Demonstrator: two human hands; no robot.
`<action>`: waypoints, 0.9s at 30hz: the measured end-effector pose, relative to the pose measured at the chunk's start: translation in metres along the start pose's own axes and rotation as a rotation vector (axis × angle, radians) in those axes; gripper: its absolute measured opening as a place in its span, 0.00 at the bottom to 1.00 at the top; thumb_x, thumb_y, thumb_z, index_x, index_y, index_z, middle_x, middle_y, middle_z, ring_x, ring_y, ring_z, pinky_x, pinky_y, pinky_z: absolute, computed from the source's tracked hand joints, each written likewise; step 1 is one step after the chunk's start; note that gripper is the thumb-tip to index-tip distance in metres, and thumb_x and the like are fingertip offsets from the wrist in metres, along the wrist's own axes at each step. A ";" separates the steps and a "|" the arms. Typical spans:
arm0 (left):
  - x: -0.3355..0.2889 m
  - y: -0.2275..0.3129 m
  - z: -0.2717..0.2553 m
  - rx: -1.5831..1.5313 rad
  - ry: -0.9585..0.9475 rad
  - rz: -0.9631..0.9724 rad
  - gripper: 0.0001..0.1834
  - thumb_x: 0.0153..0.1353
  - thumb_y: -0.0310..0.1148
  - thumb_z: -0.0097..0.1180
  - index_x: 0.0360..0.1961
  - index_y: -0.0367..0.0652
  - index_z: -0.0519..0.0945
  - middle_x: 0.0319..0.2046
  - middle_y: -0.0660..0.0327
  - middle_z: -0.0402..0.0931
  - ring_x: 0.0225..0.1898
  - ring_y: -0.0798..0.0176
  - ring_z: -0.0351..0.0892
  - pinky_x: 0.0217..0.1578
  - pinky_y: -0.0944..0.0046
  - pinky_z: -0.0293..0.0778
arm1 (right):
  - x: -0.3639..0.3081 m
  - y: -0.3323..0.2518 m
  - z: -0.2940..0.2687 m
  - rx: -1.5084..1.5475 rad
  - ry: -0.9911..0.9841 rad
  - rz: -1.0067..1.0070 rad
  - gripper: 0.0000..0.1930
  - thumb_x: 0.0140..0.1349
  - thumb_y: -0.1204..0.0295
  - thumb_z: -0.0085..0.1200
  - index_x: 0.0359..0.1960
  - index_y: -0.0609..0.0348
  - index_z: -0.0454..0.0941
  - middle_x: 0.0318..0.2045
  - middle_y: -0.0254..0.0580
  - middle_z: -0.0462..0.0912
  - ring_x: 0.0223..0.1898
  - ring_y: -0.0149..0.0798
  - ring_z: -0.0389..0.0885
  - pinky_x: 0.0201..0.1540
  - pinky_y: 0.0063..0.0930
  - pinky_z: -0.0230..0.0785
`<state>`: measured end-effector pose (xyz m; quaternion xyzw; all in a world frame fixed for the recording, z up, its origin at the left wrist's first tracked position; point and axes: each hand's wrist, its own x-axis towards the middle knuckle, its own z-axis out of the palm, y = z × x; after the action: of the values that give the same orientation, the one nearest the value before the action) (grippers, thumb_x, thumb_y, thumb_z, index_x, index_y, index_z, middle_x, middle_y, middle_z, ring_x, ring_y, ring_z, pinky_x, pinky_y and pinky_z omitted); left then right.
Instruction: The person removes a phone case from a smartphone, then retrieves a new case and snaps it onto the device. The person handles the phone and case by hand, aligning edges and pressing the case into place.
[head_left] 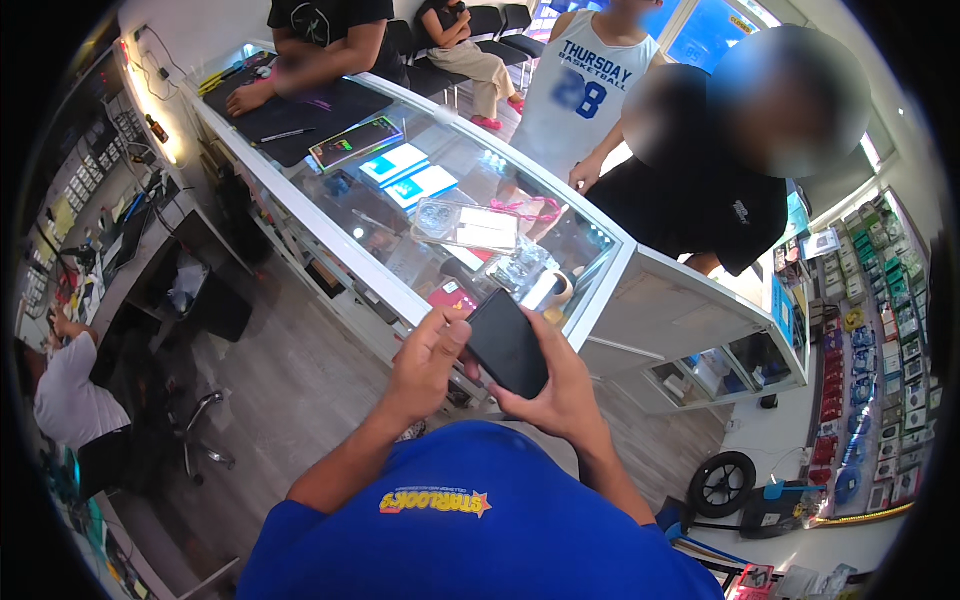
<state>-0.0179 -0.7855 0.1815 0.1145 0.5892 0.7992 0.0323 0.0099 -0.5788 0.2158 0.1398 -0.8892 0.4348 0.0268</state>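
A dark smartphone (508, 345) with a black face is tilted in front of my chest, just over the near edge of the glass counter. My right hand (562, 395) grips it along the right side, thumb across the lower corner. Close against the phone's left edge is my left hand (425, 365), its fingers curled and thumb drawn in toward them. What those fingers hold, if anything, is hidden. Beyond the phone, a red box (452, 297), a clear phone case in packaging (465, 225) and a roll of tape (562, 290) lie at the counter.
The glass display counter (405, 305) runs from far left to the middle, bearing blue-white leaflets (410, 177) and a black mat (300, 115). Several people stand or sit beyond it. An office chair (200, 420) is at left; a wheel (722, 484) and hanging accessories (860, 350) are at right.
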 end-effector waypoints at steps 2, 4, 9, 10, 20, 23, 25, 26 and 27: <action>0.019 0.008 -0.011 0.101 -0.007 0.106 0.20 0.81 0.45 0.50 0.51 0.37 0.79 0.28 0.66 0.78 0.31 0.74 0.75 0.39 0.69 0.73 | 0.000 0.033 -0.015 0.091 0.140 -0.144 0.54 0.49 0.57 0.74 0.78 0.61 0.61 0.55 0.51 0.80 0.60 0.51 0.79 0.59 0.43 0.71; 0.046 0.006 -0.024 0.162 0.123 0.156 0.18 0.80 0.44 0.51 0.50 0.37 0.81 0.27 0.66 0.77 0.33 0.75 0.74 0.42 0.69 0.72 | -0.002 0.044 -0.033 0.662 0.250 -0.106 0.54 0.51 0.49 0.73 0.77 0.60 0.62 0.48 0.41 0.78 0.49 0.37 0.79 0.54 0.33 0.72; 0.112 0.000 -0.066 0.492 0.332 0.117 0.19 0.77 0.44 0.55 0.54 0.37 0.80 0.31 0.62 0.79 0.35 0.68 0.78 0.44 0.65 0.75 | 0.009 0.091 -0.071 0.913 0.184 -0.051 0.56 0.51 0.53 0.74 0.78 0.60 0.56 0.52 0.42 0.75 0.50 0.36 0.78 0.56 0.31 0.71; 0.126 -0.009 -0.076 0.550 0.360 0.099 0.20 0.76 0.44 0.57 0.56 0.37 0.80 0.34 0.60 0.80 0.37 0.65 0.80 0.45 0.63 0.76 | 0.012 0.095 -0.073 0.855 0.175 -0.035 0.55 0.51 0.55 0.74 0.78 0.60 0.56 0.54 0.43 0.75 0.52 0.37 0.78 0.58 0.32 0.71; 0.163 -0.040 -0.078 1.252 0.377 0.119 0.15 0.70 0.37 0.60 0.52 0.40 0.82 0.46 0.52 0.82 0.45 0.46 0.83 0.49 0.52 0.78 | 0.097 0.048 -0.079 -0.068 0.135 -0.306 0.52 0.48 0.57 0.77 0.75 0.55 0.65 0.64 0.57 0.76 0.69 0.58 0.72 0.71 0.47 0.63; 0.158 -0.037 -0.077 1.020 0.411 0.067 0.14 0.72 0.35 0.56 0.53 0.40 0.81 0.42 0.54 0.84 0.39 0.51 0.84 0.44 0.54 0.79 | 0.100 0.050 -0.079 -0.075 0.081 -0.224 0.50 0.51 0.54 0.76 0.74 0.56 0.65 0.65 0.57 0.76 0.69 0.57 0.73 0.68 0.47 0.67; 0.152 -0.042 -0.083 0.906 0.420 0.070 0.15 0.74 0.34 0.52 0.55 0.40 0.81 0.39 0.57 0.85 0.33 0.57 0.84 0.40 0.57 0.79 | 0.099 0.052 -0.073 -0.134 0.040 -0.212 0.46 0.52 0.51 0.75 0.71 0.57 0.69 0.62 0.54 0.77 0.65 0.55 0.76 0.65 0.46 0.71; 0.150 -0.043 -0.087 0.824 0.401 0.038 0.17 0.74 0.35 0.51 0.58 0.39 0.80 0.41 0.55 0.85 0.34 0.57 0.85 0.39 0.57 0.80 | 0.103 0.050 -0.071 -0.208 -0.020 -0.145 0.46 0.52 0.50 0.74 0.70 0.57 0.70 0.61 0.53 0.77 0.64 0.55 0.77 0.64 0.46 0.71; 0.148 -0.040 -0.087 0.740 0.383 0.003 0.19 0.75 0.36 0.49 0.60 0.37 0.79 0.42 0.53 0.86 0.35 0.57 0.86 0.38 0.57 0.81 | 0.107 0.045 -0.070 -0.282 -0.084 -0.077 0.45 0.52 0.49 0.73 0.70 0.57 0.71 0.60 0.53 0.78 0.63 0.54 0.77 0.63 0.47 0.71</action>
<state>-0.1839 -0.8274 0.1406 -0.0314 0.8319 0.5404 -0.1221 -0.1097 -0.5218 0.2430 0.1865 -0.9358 0.2981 0.0257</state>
